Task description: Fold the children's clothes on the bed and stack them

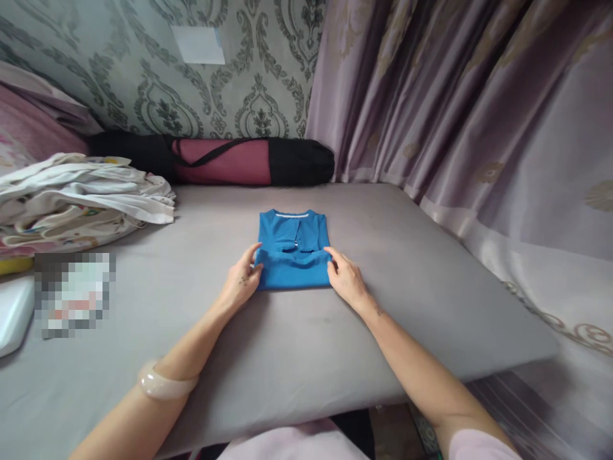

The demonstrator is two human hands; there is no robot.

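Observation:
A blue shirt (294,271) lies folded into a small rectangle on the grey-covered surface (287,351), its neckline at the far side. The near part is turned up over the rest, and its upper edge stands slightly raised. At the left end of this folded part, my left hand (245,276) pinches the cloth between thumb and fingers. My right hand (345,275) grips the opposite end in the same way. A pale bangle sits on my left forearm.
A black and maroon rolled bag (225,161) lies along the wall. Heaped pale cloth (86,198) is at the left, with a white object (14,313) and a blurred-out item (76,294) nearer. Purple curtains (431,96) hang at the right, beside the surface's edge.

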